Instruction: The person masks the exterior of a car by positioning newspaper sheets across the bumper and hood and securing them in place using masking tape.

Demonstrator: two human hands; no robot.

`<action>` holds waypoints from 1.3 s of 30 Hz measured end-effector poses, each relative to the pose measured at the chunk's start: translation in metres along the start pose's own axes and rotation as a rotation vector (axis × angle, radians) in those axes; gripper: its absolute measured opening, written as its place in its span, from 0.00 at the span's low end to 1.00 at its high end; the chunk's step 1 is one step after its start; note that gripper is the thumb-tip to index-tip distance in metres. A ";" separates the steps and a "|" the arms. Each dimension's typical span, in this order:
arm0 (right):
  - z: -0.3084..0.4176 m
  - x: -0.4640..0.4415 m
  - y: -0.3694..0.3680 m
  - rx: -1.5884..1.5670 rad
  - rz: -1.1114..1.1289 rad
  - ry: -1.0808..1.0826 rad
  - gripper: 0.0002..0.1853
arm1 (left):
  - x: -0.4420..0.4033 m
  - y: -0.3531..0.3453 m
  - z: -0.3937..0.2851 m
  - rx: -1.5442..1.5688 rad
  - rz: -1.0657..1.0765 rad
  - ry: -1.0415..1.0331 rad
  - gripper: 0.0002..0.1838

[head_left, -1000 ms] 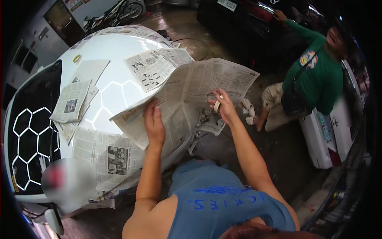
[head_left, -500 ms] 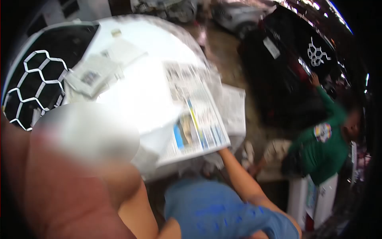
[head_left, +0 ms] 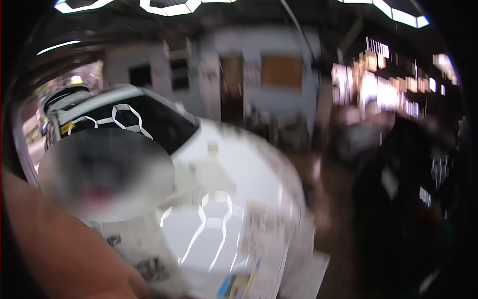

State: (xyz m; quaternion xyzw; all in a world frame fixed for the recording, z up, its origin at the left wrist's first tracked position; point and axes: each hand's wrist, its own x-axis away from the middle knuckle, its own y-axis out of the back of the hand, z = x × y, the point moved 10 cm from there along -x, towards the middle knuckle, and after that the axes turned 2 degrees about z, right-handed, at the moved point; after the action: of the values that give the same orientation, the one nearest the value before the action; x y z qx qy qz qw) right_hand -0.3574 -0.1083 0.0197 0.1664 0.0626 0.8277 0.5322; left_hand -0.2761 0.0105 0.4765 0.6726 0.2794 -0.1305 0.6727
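Note:
A large, blurred part of my left hand or forearm point(head_left: 64, 244) fills the lower left, very close to the camera. Its fingers cannot be made out, and a grey blurred oval covers the area above it. Beyond lies the white hood point(head_left: 239, 154) of a car, with bright hexagon lights reflected in it. Printed newspaper point(head_left: 144, 266) rests on the hood beside my left arm. Another newspaper sheet point(head_left: 266, 254), with a blue and yellow picture, lies at the hood's near right edge and runs out of the frame. My right hand is out of view.
The white car's dark windshield point(head_left: 172, 132) is at the left. A dark vehicle point(head_left: 393, 224) stands on the right, across a strip of brown floor point(head_left: 326, 199). At the back is a grey wall with a door point(head_left: 231, 92) and a brown board point(head_left: 282, 70). Hexagon lights point(head_left: 172, 7) hang overhead.
The view has swung upward, bringing in the back wall and ceiling lights. My right hand, earlier at the newspaper's edge, has left the frame. The person in green is no longer clearly visible.

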 end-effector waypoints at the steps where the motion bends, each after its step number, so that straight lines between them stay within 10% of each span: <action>1: 0.000 0.004 -0.011 -0.003 0.038 0.023 0.35 | -0.006 -0.005 0.000 -0.097 0.057 0.004 0.36; 7: 0.016 0.031 -0.035 0.032 0.290 0.002 0.35 | -0.025 -0.040 -0.013 -0.445 0.223 0.013 0.36; 9: 0.021 0.046 -0.001 0.122 -0.164 0.502 0.26 | -0.053 -0.044 -0.024 -0.493 0.203 0.060 0.36; 11: -0.017 0.046 -0.031 -0.070 0.180 0.164 0.25 | -0.059 -0.037 -0.026 -0.488 0.147 0.140 0.36; 16: 0.031 0.059 0.027 0.040 0.040 0.342 0.35 | -0.005 -0.055 0.044 -0.205 -0.314 0.632 0.32; 20: 0.021 0.087 0.062 -0.048 0.052 0.310 0.34 | 0.060 -0.133 0.167 -0.087 -0.073 1.019 0.31; 26: 0.005 0.114 0.089 -0.222 0.017 0.273 0.33 | 0.151 -0.271 0.296 -0.306 0.605 0.933 0.34; 33: -0.061 0.137 0.102 -0.231 -0.100 0.159 0.34 | 0.181 -0.355 0.305 -0.664 0.311 0.361 0.16; 39: -0.036 0.120 0.074 -0.198 -0.022 0.118 0.34 | 0.122 -0.349 0.306 -0.455 0.319 0.438 0.07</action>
State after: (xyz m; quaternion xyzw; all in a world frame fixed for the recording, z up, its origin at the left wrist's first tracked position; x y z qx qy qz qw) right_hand -0.4790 -0.0286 0.0315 0.0633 0.0136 0.8324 0.5504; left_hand -0.3084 -0.2860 0.0998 0.5528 0.3303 0.1891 0.7413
